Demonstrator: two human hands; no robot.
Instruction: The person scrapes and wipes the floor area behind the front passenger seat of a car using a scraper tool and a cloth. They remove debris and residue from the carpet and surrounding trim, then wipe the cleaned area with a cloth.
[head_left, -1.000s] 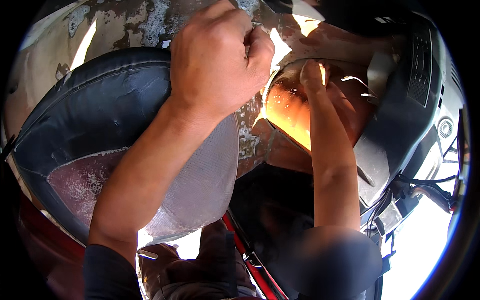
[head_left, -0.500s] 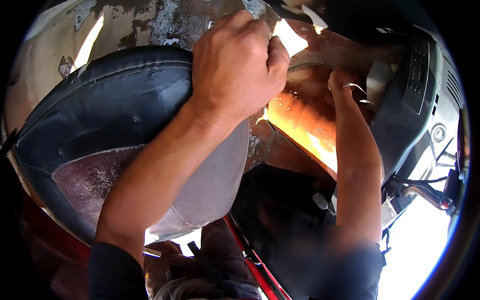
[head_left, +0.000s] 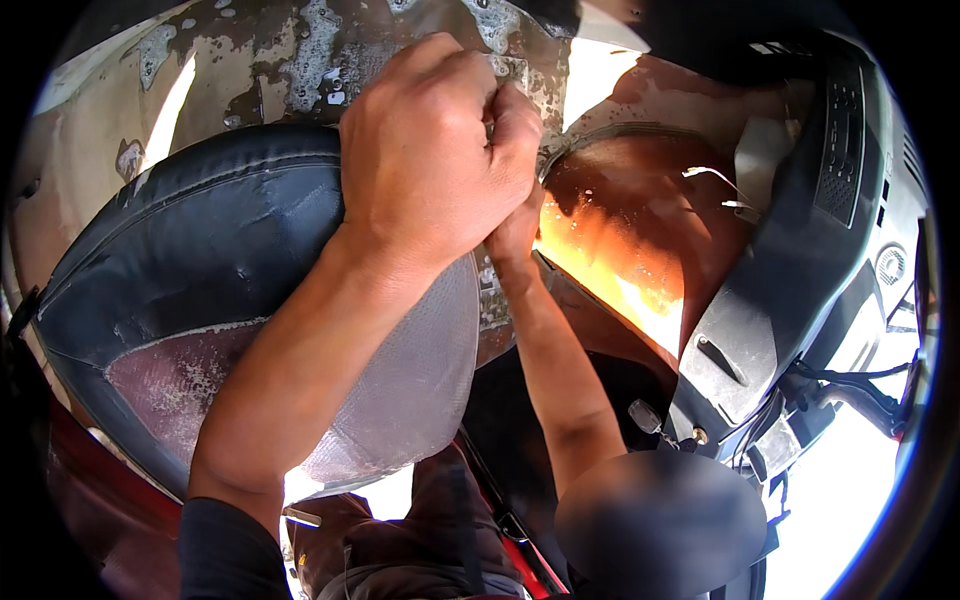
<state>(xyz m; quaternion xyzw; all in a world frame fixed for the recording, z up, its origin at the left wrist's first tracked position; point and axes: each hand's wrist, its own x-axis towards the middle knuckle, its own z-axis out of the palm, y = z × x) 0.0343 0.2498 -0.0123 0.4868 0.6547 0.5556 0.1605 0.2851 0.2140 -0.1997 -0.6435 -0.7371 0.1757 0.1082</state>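
Observation:
My left hand [head_left: 425, 150] is closed, knuckles up, over the wet, foam-streaked surface [head_left: 320, 60] beyond the seat. Its fingertips are hidden, so what it grips cannot be made out. My right hand [head_left: 516, 225] reaches up beneath the left one. Only its back and wrist show; the fingers are behind the left hand. Below my left forearm lies a seat [head_left: 210, 230] with a worn black cover and a grey and maroon middle. To the right of both hands is an orange metal panel [head_left: 640, 220], sunlit and spotted with drops.
A black and grey dashboard [head_left: 725, 345] stands at the right. White wires [head_left: 712, 174] with a connector stick out near it. A key fob [head_left: 645, 415] hangs low beside the dashboard. A red sill edge [head_left: 530, 565] runs beside my legs [head_left: 430, 520].
My right hand has come left from the orange panel near the white wires to beneath my left hand. The left hand, still closed, has shifted slightly left. The view has shifted a little.

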